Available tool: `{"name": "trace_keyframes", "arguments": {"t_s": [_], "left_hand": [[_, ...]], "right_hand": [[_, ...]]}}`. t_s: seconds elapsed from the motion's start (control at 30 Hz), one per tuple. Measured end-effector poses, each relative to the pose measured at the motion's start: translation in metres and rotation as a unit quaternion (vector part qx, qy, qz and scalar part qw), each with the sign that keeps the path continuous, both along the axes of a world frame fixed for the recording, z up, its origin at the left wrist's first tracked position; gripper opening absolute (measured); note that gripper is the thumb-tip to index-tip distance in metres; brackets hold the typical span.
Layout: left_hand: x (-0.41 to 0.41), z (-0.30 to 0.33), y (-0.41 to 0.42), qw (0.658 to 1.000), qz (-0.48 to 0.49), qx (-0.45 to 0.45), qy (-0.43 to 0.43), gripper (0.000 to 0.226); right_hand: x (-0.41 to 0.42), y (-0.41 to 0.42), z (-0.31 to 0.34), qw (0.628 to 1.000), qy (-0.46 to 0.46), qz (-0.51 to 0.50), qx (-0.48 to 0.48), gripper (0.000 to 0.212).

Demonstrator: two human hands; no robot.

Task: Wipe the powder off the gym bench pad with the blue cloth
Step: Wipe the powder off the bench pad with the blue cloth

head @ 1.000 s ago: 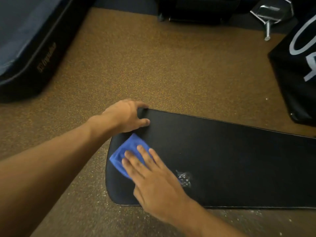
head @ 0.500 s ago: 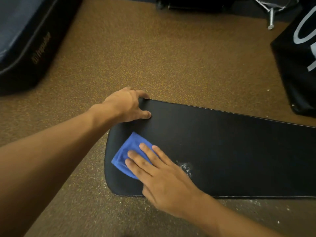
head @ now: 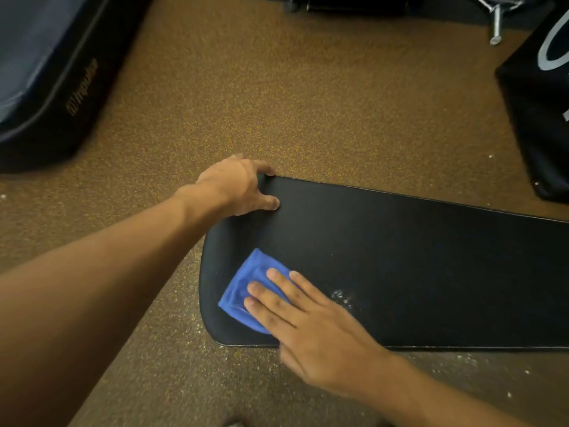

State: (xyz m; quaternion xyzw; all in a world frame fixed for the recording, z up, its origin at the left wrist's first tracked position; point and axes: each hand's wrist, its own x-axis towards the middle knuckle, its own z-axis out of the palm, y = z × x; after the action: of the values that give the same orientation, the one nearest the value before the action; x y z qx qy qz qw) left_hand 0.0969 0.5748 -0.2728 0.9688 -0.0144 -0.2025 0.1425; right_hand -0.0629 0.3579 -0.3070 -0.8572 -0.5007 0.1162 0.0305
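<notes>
Head camera looks down at a black gym bench pad on speckled brown flooring. My left hand grips its far corner. My right hand presses flat, fingers spread, on a folded blue cloth near the pad's left end. White powder sits just right of my fingers.

Both forearms were bare to the edge of view, with no sleeve showing. The left hand and the right hand were ungloved, with short, plain nails, no rings, and bare wrists.
</notes>
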Motion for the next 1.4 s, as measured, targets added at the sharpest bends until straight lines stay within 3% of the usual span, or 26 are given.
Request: {"name": "trace_keyframes", "arguments": {"t_s": [0.1, 0.27, 0.47, 0.67, 0.87, 0.93, 1.1, 1.3, 1.4], "left_hand": [[0.000, -0.002, 0.001, 1.000, 0.002, 0.003, 0.004, 0.074], [0.000, -0.001, -0.002, 1.000, -0.009, -0.003, -0.014, 0.069], [-0.001, -0.003, 0.000, 1.000, -0.008, 0.002, -0.008, 0.074], [0.000, -0.007, 0.002, 1.000, -0.010, -0.004, -0.020, 0.071], [-0.002, -0.004, 0.001, 1.000, -0.011, -0.002, -0.013, 0.072], [-0.002, -0.004, 0.000, 1.000, -0.010, -0.003, -0.016, 0.071], [-0.004, -0.010, 0.002, 1.000, -0.008, -0.012, -0.025, 0.072], [-0.007, -0.010, 0.002, 1.000, 0.008, -0.009, -0.014, 0.072], [-0.006, -0.013, 0.001, 1.000, 0.008, -0.007, -0.021, 0.071]], "right_hand": [[0.011, 0.000, -0.003, 0.999, -0.014, -0.031, 0.014, 0.065], [0.016, 0.073, -0.007, 0.994, -0.011, -0.096, 0.048, 0.069], [0.002, 0.028, -0.004, 1.000, 0.000, 0.028, 0.014, 0.069], [0.041, 0.085, -0.005, 0.992, -0.018, -0.119, 0.046, 0.069], [0.013, 0.049, -0.003, 0.999, -0.004, 0.045, 0.013, 0.068], [0.026, 0.043, -0.006, 0.999, -0.012, 0.034, 0.027, 0.068], [0.036, 0.078, -0.005, 0.993, -0.012, -0.107, 0.054, 0.068], [-0.006, 0.029, -0.002, 0.999, 0.003, 0.042, 0.005, 0.069], [0.026, 0.024, -0.006, 1.000, -0.027, -0.006, 0.012, 0.068]]}}
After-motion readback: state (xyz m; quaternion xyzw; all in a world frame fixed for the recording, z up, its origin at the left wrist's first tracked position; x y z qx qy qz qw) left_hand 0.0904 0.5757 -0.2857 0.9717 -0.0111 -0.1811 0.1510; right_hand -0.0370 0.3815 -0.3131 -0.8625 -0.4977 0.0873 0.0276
